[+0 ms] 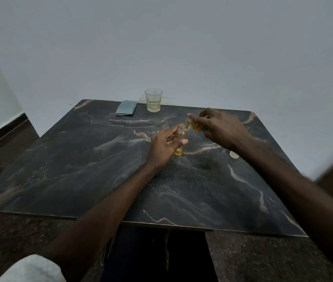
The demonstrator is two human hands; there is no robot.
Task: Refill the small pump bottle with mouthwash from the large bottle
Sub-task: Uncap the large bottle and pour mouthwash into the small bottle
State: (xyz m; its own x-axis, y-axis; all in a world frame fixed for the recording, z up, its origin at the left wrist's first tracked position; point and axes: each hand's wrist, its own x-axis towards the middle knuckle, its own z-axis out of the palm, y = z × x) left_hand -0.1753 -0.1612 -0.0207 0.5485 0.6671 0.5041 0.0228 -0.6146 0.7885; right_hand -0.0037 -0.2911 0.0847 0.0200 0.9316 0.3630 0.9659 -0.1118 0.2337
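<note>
Tilting large bottle point(194, 126) over small bottle point(182, 139) (yellow dregs).

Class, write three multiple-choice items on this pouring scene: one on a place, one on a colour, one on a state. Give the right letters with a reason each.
1. Where is the drinking glass?
A. at the table's far edge
B. in the person's lap
C. on the floor

2. What colour is the liquid in the small bottle?
A. blue
B. yellow
C. red

3. How is the large bottle held?
A. upright, capped
B. lying on the table
C. tilted, mouth over the small bottle

Key: 1 A, it stands by the wall beside the grey pouch. 2 B, yellow pools at its base. 3 C, the right hand tips it while the left hand steadies the small bottle.
</note>
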